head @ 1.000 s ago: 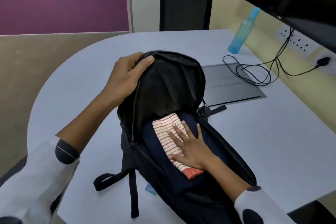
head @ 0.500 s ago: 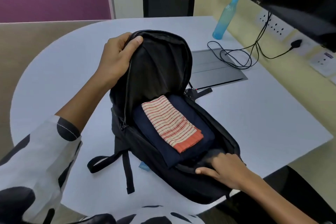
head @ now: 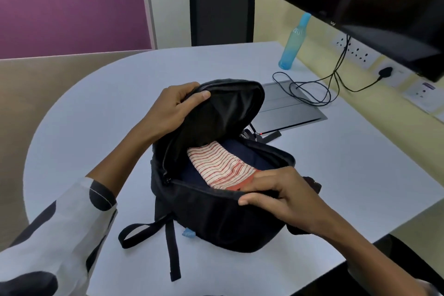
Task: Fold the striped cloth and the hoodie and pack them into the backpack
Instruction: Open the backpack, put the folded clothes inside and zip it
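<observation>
The fingers [head: 269, 180] of the right hand [head: 288, 197] are curled over the near edge of the backpack [head: 216, 221], with the thumb under the rim, so they pinch this edge and seem to pull it toward the person. I think this is to bring the near side up around the clothes, so that the bag can be closed. The fingers of the left hand [head: 173, 106] are clamped on the far flap [head: 228, 108] of the backpack, thumb on the inner lining, and they hold the flap raised and open; like this the inside stays visible.

Inside the bag lies the striped cloth [head: 221, 166], folded, white with red stripes. It rests on top of the hoodie [head: 247, 154], dark blue, which is also folded and fills the bottom of the compartment. So both pieces are already packed, and only the closing seems left.

The backpack stands on the table [head: 336, 175], its straps [head: 153, 230] spread on the near left side. Farther right are a grey laptop [head: 283, 108] with black cables [head: 305, 89] on it, and a blue bottle [head: 293, 45] at the far right.
</observation>
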